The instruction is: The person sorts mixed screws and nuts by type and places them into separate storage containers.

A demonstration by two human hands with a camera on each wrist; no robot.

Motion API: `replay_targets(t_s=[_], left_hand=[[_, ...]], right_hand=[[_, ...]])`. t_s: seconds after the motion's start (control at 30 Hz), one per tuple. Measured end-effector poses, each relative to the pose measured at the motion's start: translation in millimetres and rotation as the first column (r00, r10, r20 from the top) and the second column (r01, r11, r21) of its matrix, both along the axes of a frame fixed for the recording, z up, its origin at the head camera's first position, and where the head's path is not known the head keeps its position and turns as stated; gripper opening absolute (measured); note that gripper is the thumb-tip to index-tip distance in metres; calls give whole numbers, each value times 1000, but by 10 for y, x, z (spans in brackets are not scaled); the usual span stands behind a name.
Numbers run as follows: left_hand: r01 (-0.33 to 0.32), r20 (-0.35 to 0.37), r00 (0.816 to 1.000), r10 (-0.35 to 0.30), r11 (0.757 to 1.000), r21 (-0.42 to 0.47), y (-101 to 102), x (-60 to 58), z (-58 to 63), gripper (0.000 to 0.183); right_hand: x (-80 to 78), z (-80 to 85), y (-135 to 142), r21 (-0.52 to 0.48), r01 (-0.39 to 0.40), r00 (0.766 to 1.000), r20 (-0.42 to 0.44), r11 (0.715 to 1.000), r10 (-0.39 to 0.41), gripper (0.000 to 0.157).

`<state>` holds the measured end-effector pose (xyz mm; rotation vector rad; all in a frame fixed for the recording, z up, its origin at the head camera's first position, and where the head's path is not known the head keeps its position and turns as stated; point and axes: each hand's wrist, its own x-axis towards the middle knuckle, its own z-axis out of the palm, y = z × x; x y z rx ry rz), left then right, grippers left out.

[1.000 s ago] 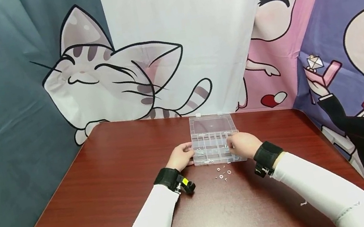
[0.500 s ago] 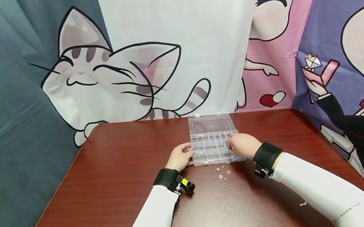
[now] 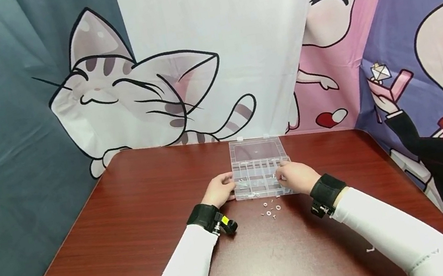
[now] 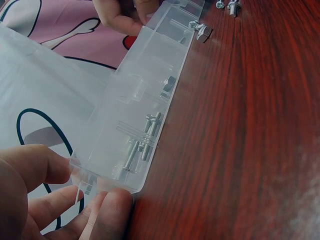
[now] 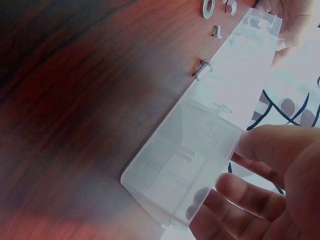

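A clear plastic compartment box (image 3: 259, 195) lies on the table with its lid (image 3: 256, 150) raised at the back. My left hand (image 3: 218, 191) grips the box's left end, fingers curled at its corner in the left wrist view. Long screws (image 4: 145, 140) show through the box's front wall near that end. At the right compartments, my right hand (image 3: 298, 176) has its fingers bent down over the box. Its thumb (image 5: 270, 145) meets the rim in the right wrist view; whether its fingertips pinch anything is hidden.
Loose washers (image 3: 278, 207) and small screws (image 3: 274, 217) lie in front of the box. One bolt (image 5: 202, 70) is close against its front wall. Another small white piece (image 3: 370, 250) lies near the right sleeve. Printed curtains (image 3: 183, 17) stand behind the brown table (image 3: 147, 194).
Both hands stay at the box in nearly the same places. The head view has shifted slightly; nothing else has visibly moved.
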<state>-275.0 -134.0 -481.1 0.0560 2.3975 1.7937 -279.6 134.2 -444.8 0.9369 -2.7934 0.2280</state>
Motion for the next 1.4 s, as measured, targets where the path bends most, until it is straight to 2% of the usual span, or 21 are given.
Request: replay_targets(t_s=[0.2,0.43,0.57,0.73,0.87,1.1,1.27,1.4], left_hand=[[10,7,1000,-10,1000,1,29,20,-49,47],[21,10,1000,-21,1000,1,56,38,-74,48],[20,7,1000,-20,1000,-5,53,13,-68,48],[17,2,1000,-17,1000,-13,39,-2,-44,48],[19,8,1000,-19,1000,-12,37,-2,-56,48],[14,13,1000,-14,1000,-4,39,-2,-91,48],[9,10,1000,-9,1000,-7,36,-13,-48,48],[7,5,1000,-7,1000,-12,22,-36,-11,48]], right_hand=[[26,-70,58,-36,21,999,32,999,-20,3],[193,-34,81,-117,146,983,126,982,-131,13],[372,86,53,-196,161,983,121,967,-139,28],[622,255,31,-306,167,985,100,937,-143,56],[793,286,49,-323,137,990,59,937,-125,68],[913,260,31,-302,70,997,1,951,-73,69],[878,261,3,-282,56,998,-2,958,-59,67],[839,281,-33,-254,53,998,36,966,-46,56]])
